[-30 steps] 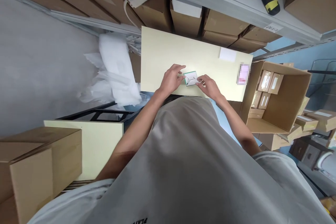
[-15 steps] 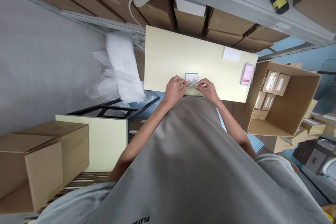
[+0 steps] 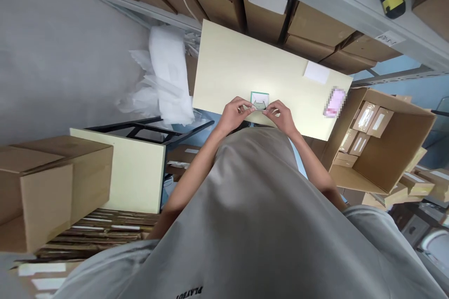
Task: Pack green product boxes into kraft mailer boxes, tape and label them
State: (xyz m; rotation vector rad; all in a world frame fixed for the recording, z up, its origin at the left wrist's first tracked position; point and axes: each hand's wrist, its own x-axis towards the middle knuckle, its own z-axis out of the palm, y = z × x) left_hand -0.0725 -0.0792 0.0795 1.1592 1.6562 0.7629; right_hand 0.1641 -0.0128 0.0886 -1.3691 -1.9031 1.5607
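Note:
A small white box with a green edge (image 3: 259,100) lies on the pale yellow table (image 3: 231,70), near its front edge. My left hand (image 3: 234,114) pinches the box's near left corner with curled fingers. My right hand (image 3: 280,116) pinches its near right side, at an open flap. Both hands rest at the table's front edge, just above my grey shirt.
A white card (image 3: 316,72) and a pink item (image 3: 335,102) lie on the table's right part. An open carton (image 3: 386,145) holding small boxes stands to the right. White plastic wrap (image 3: 164,79) is heaped at the left. Shelves of brown cartons (image 3: 315,23) stand behind.
The box has been turned from tilted to square with the table. Both hands have drawn back to its near edge and pinch the flap there. The camera has shifted slightly.

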